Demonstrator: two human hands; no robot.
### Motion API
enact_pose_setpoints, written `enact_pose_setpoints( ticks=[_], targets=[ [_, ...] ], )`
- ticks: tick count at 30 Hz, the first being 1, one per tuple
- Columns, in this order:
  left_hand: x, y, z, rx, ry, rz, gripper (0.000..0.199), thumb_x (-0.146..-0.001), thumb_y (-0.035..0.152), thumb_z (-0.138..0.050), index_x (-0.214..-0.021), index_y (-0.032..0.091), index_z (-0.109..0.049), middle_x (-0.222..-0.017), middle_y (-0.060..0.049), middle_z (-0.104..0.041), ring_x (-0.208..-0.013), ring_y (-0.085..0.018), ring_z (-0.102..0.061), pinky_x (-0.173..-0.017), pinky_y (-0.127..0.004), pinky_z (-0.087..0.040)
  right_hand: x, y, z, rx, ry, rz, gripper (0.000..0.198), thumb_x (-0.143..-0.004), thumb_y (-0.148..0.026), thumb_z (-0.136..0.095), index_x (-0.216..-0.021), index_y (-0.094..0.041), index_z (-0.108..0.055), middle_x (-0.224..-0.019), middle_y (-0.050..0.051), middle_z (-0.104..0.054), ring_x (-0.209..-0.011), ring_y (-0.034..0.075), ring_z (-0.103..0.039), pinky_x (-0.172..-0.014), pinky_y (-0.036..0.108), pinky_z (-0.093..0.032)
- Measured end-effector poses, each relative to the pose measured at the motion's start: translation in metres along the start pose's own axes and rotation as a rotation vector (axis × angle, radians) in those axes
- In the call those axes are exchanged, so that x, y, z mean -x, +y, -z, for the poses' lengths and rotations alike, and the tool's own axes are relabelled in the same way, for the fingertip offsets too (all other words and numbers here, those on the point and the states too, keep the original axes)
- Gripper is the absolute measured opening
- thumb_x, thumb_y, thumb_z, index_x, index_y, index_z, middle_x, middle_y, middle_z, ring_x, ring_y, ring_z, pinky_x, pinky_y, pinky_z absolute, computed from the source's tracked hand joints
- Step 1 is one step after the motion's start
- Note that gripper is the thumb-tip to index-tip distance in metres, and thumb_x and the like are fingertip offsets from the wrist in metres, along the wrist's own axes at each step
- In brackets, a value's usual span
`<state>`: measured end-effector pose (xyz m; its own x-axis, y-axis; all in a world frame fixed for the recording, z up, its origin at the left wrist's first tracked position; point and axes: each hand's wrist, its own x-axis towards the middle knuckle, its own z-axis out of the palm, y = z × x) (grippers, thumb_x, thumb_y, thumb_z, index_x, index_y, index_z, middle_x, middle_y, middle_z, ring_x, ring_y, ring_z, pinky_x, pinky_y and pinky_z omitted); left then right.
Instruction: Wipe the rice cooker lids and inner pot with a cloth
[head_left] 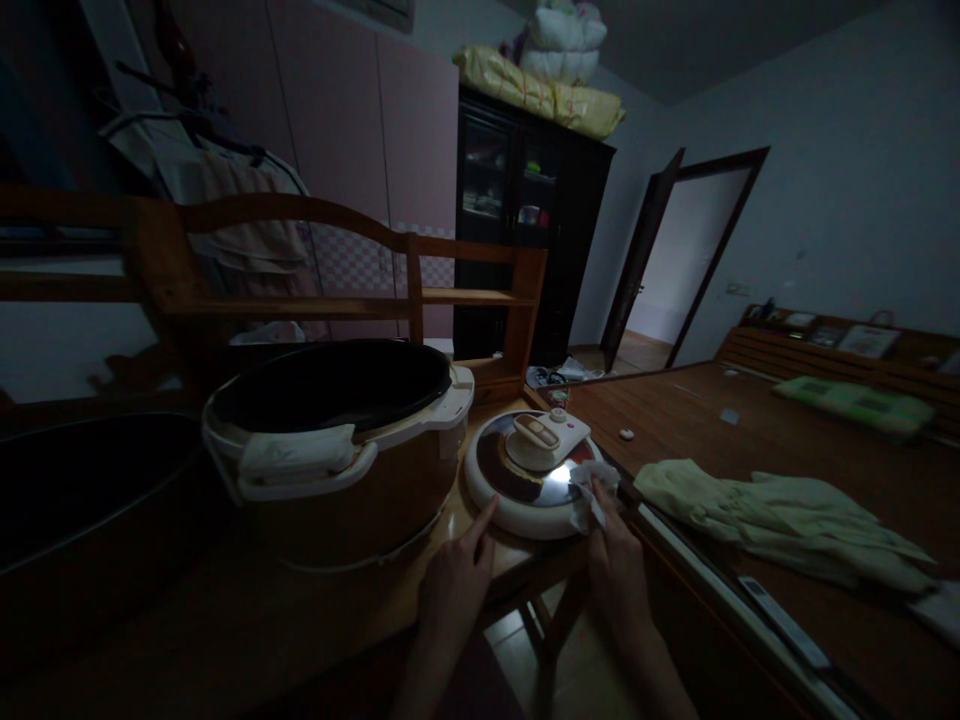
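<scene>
A round cooker lid (495, 512) with a white rim, shiny top and white handle (536, 440) lies on the wooden desk. My right hand (619, 560) pinches a crumpled white tissue (596, 482) and presses it on the lid's right side. At the near left rim, my left hand (456, 575) points its index finger at the lid edge and holds nothing visible; its other fingers are partly hidden. Left of the lid stands a large electric cooker (360, 510) without its lid, its white side handle facing me and its inside dark.
A dark round pot (97, 490) stands at far left. Behind the desk rises a wooden shelf (480, 297). To the right, a wooden bed surface (690, 420) holds a pale green cloth (780, 520) and a thin white-and-grey device (784, 620). A doorway stands beyond.
</scene>
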<state>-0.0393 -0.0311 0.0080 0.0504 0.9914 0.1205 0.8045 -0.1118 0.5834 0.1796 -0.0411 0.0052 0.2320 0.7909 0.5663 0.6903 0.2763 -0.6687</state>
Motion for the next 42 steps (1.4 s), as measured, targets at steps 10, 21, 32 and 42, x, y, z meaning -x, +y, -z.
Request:
enact_pose_setpoints(
  ticks=[10,21,32,42],
  targets=[
    [-0.001,-0.002,-0.003,-0.026,0.004,-0.008,0.052,-0.094,0.027,-0.046,-0.144,0.038,-0.038,-0.082,-0.006,-0.074,-0.073,-0.02,-0.07,-0.057,-0.026,-0.036,0.013,-0.001,0.001,0.091,-0.033,0.091,0.05,-0.094,-0.02,-0.034,-0.142,-0.022,-0.044,-0.151,0.004,-0.036,-0.14,0.022,-0.031,-0.115,0.045,-0.027],
    [0.001,0.0,0.0,0.011,-0.002,-0.026,0.051,-0.094,0.026,-0.045,-0.144,0.035,-0.038,-0.09,-0.007,-0.075,-0.079,-0.02,-0.07,-0.062,-0.026,-0.039,0.034,-0.007,-0.004,0.157,-0.116,0.184,0.054,-0.093,-0.018,-0.036,-0.147,-0.027,-0.036,-0.154,0.001,-0.03,-0.142,0.024,-0.026,-0.115,0.049,-0.029],
    [0.001,-0.001,0.0,0.067,0.003,-0.019,0.049,-0.095,0.027,-0.044,-0.143,0.037,-0.04,-0.096,-0.007,-0.075,-0.084,-0.02,-0.069,-0.066,-0.025,-0.042,0.05,-0.02,-0.019,0.146,-0.244,0.324,0.071,-0.083,-0.004,-0.036,-0.151,-0.021,-0.023,-0.158,0.004,-0.021,-0.145,0.026,-0.016,-0.115,0.049,-0.029],
    [0.001,0.001,0.002,0.087,-0.044,0.004,0.048,-0.096,0.03,-0.041,-0.143,0.034,-0.04,-0.1,-0.007,-0.074,-0.088,-0.018,-0.069,-0.069,-0.023,-0.042,0.047,-0.033,-0.03,0.169,-0.335,0.383,0.076,-0.076,-0.001,-0.039,-0.15,-0.013,-0.027,-0.157,0.008,-0.02,-0.145,0.027,-0.01,-0.115,0.049,-0.028]
  ],
)
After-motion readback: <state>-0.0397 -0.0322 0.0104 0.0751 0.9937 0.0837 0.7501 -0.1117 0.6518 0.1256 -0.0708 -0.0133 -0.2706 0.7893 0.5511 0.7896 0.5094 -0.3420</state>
